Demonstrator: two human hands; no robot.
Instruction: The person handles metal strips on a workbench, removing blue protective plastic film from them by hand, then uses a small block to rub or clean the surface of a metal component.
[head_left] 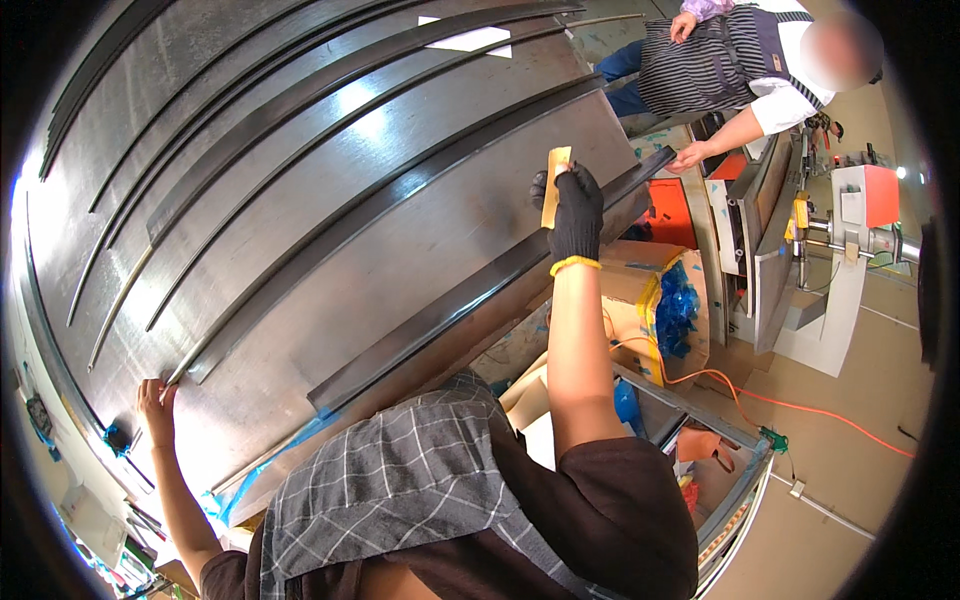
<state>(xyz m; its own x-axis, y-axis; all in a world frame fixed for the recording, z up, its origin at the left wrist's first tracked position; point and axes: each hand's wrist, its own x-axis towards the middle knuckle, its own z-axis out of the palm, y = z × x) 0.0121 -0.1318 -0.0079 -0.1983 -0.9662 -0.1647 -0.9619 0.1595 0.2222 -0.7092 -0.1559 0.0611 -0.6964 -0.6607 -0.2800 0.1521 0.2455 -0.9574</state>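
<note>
Several long dark strips lie across a metal-topped table [290,350]. At the left edge, my bare left hand [155,408] pinches the pale, thin end of one long dark strip [322,245]. My right hand [578,212] is raised over the table's right side in a black knitted glove with a yellow cuff. Its fingers are closed round a flat, tan, folded-looking piece [552,185], whose material I cannot make out. Beneath that hand runs a wider dark strip [450,303], along the near side of the table.
A co-worker in a striped apron [700,65] stands at the far right, a hand [690,157] at the near strip's end. A cardboard box [630,300] with blue plastic stands beside the table. An orange cable [820,407] crosses the floor. Blue film [270,465] hangs nearby.
</note>
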